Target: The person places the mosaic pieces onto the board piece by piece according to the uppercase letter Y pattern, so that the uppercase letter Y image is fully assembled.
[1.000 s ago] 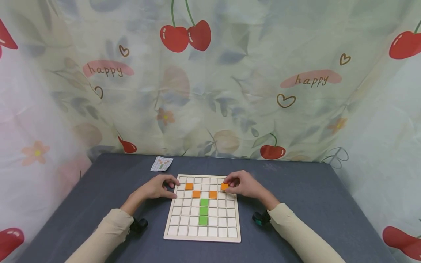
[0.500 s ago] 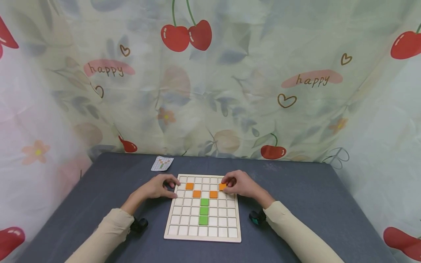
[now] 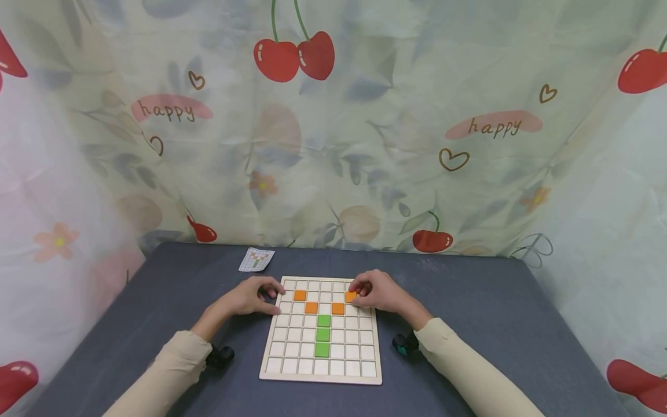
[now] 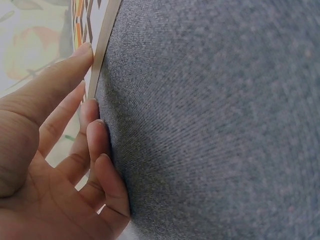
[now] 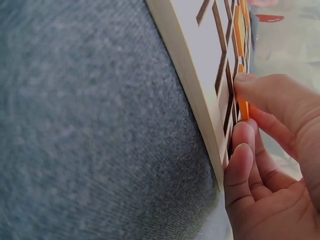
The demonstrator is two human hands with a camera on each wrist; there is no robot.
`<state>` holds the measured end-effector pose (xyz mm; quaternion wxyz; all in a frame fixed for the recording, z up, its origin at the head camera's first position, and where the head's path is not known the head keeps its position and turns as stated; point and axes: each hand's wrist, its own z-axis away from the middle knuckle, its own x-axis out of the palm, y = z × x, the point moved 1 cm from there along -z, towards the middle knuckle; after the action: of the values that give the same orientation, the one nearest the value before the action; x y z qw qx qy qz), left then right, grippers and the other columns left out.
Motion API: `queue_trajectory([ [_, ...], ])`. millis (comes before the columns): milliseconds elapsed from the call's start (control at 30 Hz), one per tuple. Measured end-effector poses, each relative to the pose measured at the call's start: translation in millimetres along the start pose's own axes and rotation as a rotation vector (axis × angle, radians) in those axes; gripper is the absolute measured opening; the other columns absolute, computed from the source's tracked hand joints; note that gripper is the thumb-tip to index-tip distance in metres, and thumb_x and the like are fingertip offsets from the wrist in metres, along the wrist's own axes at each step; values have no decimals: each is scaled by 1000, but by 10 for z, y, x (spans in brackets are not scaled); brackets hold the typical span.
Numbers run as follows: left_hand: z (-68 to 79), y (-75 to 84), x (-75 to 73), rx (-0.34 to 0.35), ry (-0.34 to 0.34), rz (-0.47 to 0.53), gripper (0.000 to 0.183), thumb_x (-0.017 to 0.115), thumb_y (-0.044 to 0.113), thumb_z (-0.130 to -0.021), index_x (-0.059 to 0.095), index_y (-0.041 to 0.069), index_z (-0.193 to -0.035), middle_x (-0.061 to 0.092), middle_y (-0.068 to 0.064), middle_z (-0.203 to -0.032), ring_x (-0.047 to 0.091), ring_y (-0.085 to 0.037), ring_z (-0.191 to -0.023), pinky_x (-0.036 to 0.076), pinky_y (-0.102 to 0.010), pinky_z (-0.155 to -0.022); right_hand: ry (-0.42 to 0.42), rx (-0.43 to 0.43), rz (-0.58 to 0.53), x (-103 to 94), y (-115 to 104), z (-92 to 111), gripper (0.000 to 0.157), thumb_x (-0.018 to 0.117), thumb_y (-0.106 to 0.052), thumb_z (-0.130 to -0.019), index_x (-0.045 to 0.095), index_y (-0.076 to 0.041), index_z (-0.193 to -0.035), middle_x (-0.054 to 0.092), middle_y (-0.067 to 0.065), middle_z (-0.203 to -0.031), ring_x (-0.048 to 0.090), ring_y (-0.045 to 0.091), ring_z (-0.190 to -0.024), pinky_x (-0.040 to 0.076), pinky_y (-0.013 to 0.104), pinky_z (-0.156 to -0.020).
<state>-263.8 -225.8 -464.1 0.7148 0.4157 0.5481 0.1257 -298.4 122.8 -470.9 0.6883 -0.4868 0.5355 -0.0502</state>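
A pale wooden grid board (image 3: 320,380) lies on the dark table. My right hand (image 3: 384,291) pinches an orange square tile (image 3: 351,296) between thumb and finger over the board's upper right squares; the right wrist view shows this orange tile (image 5: 243,109) tilted at the fingertips. Three other orange tiles sit in the grid, including one at the upper left (image 3: 299,295). Below them, three green tiles (image 3: 323,335) form a column. With thumb and fingertips spread, my left hand (image 3: 245,298) touches the board's left edge (image 4: 103,40).
Behind the board, left of centre, lies a small card (image 3: 256,260) printed with a coloured grid pattern. A patterned curtain (image 3: 333,145) stands along the back and sides of the dark-clothed table (image 3: 448,359). A thin wire (image 3: 532,250) shows at the far right corner.
My right hand has shifted slightly left with the orange tile, from near the board's right edge to a square further in. My left hand stays in place.
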Motion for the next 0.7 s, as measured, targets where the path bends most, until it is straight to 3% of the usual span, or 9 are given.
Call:
queue_trajectory([
  [500,-7,27,15,1,-4,3,36,87,10,-82,70,5,-115,59,-8,-96,51,-23,-77,43,-35,-69,2,3,-23,-51,3,61,23,83,-9,-86,75,-4,-107,69,2,-96,60,15,-80,50,31,-74],
  [700,38,-7,-10,63,-21,-15,35,81,14,-90,68,3,-120,60,-8,-101,54,-21,-83,46,-33,-72,29,-24,-23,-161,43,225,24,81,-14,-89,74,-3,-109,66,-2,-92,60,15,-78,50,31,-71],
])
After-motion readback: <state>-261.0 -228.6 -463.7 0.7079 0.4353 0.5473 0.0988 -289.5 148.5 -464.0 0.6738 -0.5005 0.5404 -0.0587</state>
